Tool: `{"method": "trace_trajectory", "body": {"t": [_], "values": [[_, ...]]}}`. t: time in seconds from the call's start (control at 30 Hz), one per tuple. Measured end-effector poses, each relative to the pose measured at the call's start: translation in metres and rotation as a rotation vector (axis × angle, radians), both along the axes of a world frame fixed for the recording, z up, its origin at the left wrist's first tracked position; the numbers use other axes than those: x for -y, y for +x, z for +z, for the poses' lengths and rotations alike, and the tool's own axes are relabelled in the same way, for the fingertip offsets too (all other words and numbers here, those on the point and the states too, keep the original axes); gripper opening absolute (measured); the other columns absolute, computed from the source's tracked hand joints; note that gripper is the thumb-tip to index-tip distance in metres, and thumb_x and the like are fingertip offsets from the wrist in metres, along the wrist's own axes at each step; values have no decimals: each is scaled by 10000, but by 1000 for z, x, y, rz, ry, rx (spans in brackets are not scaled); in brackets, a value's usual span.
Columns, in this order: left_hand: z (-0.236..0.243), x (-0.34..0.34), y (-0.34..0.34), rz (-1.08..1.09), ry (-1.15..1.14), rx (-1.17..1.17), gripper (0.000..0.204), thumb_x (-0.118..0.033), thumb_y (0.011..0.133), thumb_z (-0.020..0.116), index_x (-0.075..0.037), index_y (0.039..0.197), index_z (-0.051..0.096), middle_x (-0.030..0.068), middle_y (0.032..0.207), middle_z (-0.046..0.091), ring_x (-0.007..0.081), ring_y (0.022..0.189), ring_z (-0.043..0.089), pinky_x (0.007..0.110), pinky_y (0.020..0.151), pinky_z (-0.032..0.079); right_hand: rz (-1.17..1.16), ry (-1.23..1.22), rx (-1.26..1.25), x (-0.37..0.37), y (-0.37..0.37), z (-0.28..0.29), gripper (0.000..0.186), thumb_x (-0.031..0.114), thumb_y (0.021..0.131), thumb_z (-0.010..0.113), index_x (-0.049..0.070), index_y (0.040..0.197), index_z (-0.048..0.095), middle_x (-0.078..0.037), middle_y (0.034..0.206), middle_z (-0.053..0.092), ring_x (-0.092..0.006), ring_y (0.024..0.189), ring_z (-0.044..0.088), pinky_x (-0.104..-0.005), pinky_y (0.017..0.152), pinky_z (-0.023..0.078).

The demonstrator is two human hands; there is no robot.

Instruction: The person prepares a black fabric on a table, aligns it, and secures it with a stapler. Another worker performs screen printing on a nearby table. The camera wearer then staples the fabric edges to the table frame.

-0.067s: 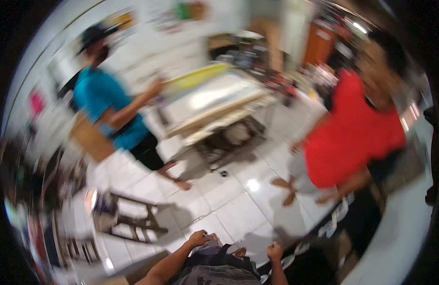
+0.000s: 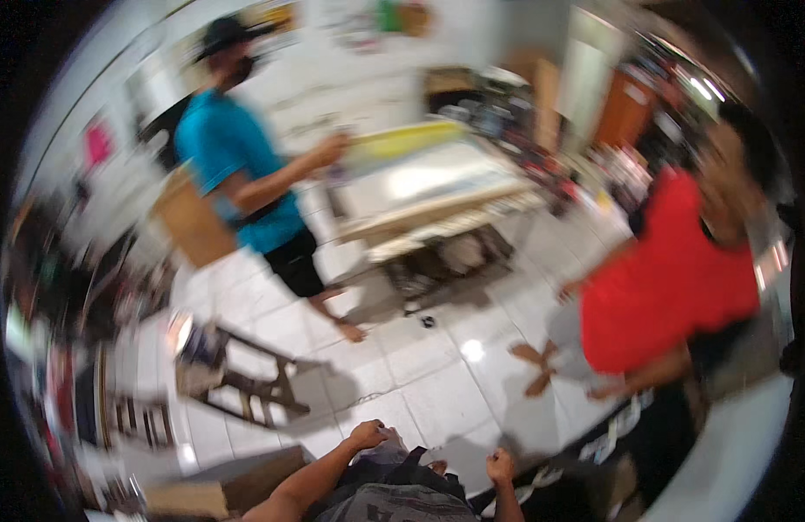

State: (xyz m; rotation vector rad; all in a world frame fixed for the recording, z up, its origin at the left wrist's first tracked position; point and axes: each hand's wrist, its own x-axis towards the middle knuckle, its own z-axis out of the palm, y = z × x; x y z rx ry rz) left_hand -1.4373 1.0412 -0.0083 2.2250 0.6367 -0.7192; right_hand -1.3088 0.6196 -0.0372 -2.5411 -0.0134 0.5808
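My left hand (image 2: 368,434) is low in the middle, in front of my body, with its fingers curled. A pale grey patch (image 2: 390,448) lies against the fingers; what they hold, if anything, is too blurred to name. My right hand (image 2: 500,467) hangs a little apart on the other side, closed in a loose fist with nothing showing in it. Both hands are over the white tiled floor (image 2: 368,365), away from the furniture. A wooden stool (image 2: 250,383) stands ahead of my left hand.
Ahead, a person in a blue shirt (image 2: 233,148) stands at a work table (image 2: 437,191) bearing a yellow-edged frame (image 2: 402,143). To the right is a person in a red shirt (image 2: 668,278). A cardboard box (image 2: 194,496) sits at lower left, a dark-topped surface (image 2: 659,435) at lower right.
The whole view has swung left, so the people and the table sit further right and the box at lower left shows more. Both my hands keep nearly the same pose.
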Motion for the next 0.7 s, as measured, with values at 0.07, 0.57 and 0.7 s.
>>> {"method": "trace_trajectory", "body": {"t": [0.07,0.57,0.7], "values": [[-13,7,-24,252,-109,-50,607,-462,825,727,-35,1251,657,195,1113,727,346,1042,701,415,937,542,234,108,-16,-22,40,-2,385,197,783,751,-12,1102,700,-207,1024,733,-341,926,719,-405,851,551],[-99,-17,-209,1417,-141,60,520,-528,801,707,-29,932,774,222,994,731,364,964,704,451,877,533,1123,-64,-201,-402,121,-11,388,196,814,762,-14,1136,717,-184,993,746,-262,901,719,-354,840,556],[-88,-41,-227,1806,-71,176,524,-478,793,760,-32,1068,755,222,1096,724,350,1056,688,425,933,528,1506,-83,-218,-525,64,4,385,211,846,746,-8,1160,709,-180,1061,743,-267,994,711,-346,894,546]]}}
